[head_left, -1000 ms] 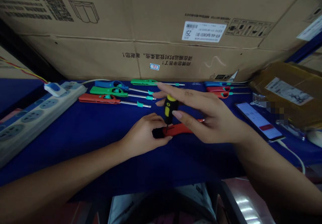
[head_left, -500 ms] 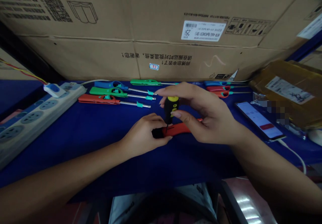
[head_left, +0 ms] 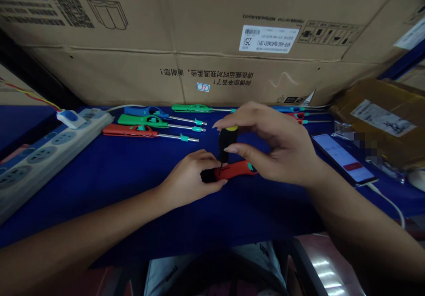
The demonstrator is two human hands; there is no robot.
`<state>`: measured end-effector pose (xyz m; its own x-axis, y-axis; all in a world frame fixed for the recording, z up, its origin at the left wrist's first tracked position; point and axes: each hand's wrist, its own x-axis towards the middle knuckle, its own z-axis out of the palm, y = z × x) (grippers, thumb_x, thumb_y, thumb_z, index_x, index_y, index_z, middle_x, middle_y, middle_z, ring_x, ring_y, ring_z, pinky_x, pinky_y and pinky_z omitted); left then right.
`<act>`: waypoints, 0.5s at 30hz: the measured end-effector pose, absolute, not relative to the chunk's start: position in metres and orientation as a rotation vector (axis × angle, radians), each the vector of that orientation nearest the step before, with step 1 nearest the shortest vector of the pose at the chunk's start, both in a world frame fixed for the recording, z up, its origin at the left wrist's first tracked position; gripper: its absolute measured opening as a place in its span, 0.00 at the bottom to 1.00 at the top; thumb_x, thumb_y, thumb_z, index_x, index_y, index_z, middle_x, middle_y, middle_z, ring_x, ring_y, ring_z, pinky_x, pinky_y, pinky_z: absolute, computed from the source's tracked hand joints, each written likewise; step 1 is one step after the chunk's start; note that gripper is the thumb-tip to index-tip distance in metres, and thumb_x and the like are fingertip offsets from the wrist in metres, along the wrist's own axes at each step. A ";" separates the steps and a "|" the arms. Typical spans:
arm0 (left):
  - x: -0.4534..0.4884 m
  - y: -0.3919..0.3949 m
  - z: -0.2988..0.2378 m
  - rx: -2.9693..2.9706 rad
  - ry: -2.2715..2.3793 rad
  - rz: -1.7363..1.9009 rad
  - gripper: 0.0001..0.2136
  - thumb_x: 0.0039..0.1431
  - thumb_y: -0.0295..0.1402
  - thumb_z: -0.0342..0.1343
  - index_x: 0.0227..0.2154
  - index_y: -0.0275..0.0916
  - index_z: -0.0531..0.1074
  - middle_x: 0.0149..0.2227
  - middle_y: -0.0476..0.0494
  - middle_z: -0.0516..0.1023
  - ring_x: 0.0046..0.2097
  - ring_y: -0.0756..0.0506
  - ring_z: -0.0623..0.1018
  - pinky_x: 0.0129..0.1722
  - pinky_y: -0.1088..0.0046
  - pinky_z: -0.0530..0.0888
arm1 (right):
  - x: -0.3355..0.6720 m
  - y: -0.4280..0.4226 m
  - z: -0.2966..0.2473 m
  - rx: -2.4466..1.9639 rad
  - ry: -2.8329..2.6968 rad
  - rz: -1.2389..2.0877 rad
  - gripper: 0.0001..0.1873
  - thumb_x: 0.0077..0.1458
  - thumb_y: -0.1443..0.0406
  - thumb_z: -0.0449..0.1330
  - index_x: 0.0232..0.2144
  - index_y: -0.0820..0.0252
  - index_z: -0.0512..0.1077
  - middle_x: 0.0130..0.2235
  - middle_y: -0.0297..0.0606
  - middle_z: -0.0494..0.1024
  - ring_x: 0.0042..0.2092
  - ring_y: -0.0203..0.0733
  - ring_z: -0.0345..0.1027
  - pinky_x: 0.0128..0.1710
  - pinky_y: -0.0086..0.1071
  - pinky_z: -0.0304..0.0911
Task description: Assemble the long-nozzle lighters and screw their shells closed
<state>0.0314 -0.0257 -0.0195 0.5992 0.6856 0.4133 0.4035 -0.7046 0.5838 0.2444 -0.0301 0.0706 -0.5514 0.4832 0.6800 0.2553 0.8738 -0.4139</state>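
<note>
My left hand (head_left: 189,178) is closed on the near end of a red long-nosed lighter (head_left: 236,169) that lies on the blue table (head_left: 109,172). My right hand (head_left: 274,145) pinches the black and yellow handle of a small screwdriver (head_left: 225,143). The screwdriver stands upright with its tip down on the lighter's body near my left fingers.
Several more lighters in blue, green and red lie in a row at the back left (head_left: 146,123), and others sit behind my right hand (head_left: 300,114). A white power strip (head_left: 40,154) lies at the left. A lit phone (head_left: 343,157) and a brown parcel (head_left: 381,118) are at the right. Big cardboard boxes (head_left: 199,39) wall the back.
My right fingers have curled from stretched out to wrapped over the screwdriver's top, and the handle has turned. My left hand and the red lighter stay in place.
</note>
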 end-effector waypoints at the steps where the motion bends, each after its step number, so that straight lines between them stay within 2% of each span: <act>1: 0.031 -0.026 -0.020 2.394 0.881 0.873 0.09 0.57 0.33 0.66 0.40 0.40 0.81 0.37 0.45 0.83 0.40 0.43 0.81 0.42 0.64 0.78 | 0.244 -0.030 0.070 -0.545 -2.160 0.279 0.15 0.62 0.67 0.63 0.51 0.55 0.74 0.49 0.40 0.81 0.49 0.44 0.76 0.51 0.42 0.75; 4: 0.032 -0.026 -0.019 2.385 0.897 0.854 0.08 0.57 0.33 0.66 0.39 0.39 0.81 0.37 0.44 0.83 0.40 0.43 0.81 0.43 0.64 0.78 | 0.244 -0.030 0.070 -0.546 -2.175 0.178 0.15 0.61 0.63 0.65 0.51 0.55 0.75 0.48 0.40 0.81 0.49 0.46 0.76 0.51 0.43 0.75; 8: 0.032 -0.026 -0.020 2.389 0.869 0.888 0.09 0.57 0.34 0.65 0.40 0.39 0.81 0.40 0.43 0.83 0.42 0.42 0.81 0.44 0.63 0.78 | 0.248 -0.031 0.074 -0.470 -2.280 0.434 0.19 0.65 0.70 0.59 0.57 0.58 0.71 0.58 0.41 0.77 0.60 0.44 0.71 0.58 0.39 0.71; 11: 0.033 -0.027 -0.020 2.403 0.870 0.901 0.08 0.57 0.33 0.65 0.38 0.38 0.82 0.39 0.42 0.82 0.41 0.42 0.81 0.43 0.63 0.79 | 0.250 -0.033 0.074 -0.466 -2.222 0.583 0.20 0.62 0.74 0.58 0.56 0.60 0.71 0.56 0.40 0.78 0.55 0.40 0.75 0.55 0.33 0.73; 15: 0.032 -0.027 -0.020 2.394 0.898 0.871 0.10 0.58 0.34 0.64 0.41 0.39 0.82 0.40 0.42 0.82 0.42 0.42 0.81 0.44 0.62 0.79 | 0.250 -0.033 0.069 -0.599 -2.143 0.475 0.22 0.58 0.73 0.63 0.54 0.56 0.72 0.51 0.38 0.78 0.49 0.41 0.76 0.53 0.34 0.75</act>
<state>0.0325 -0.0272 -0.0202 0.5912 0.6988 0.4027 0.4239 -0.6940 0.5819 0.2502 -0.0334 0.0689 -0.5334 0.5678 0.6270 0.2499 0.8139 -0.5245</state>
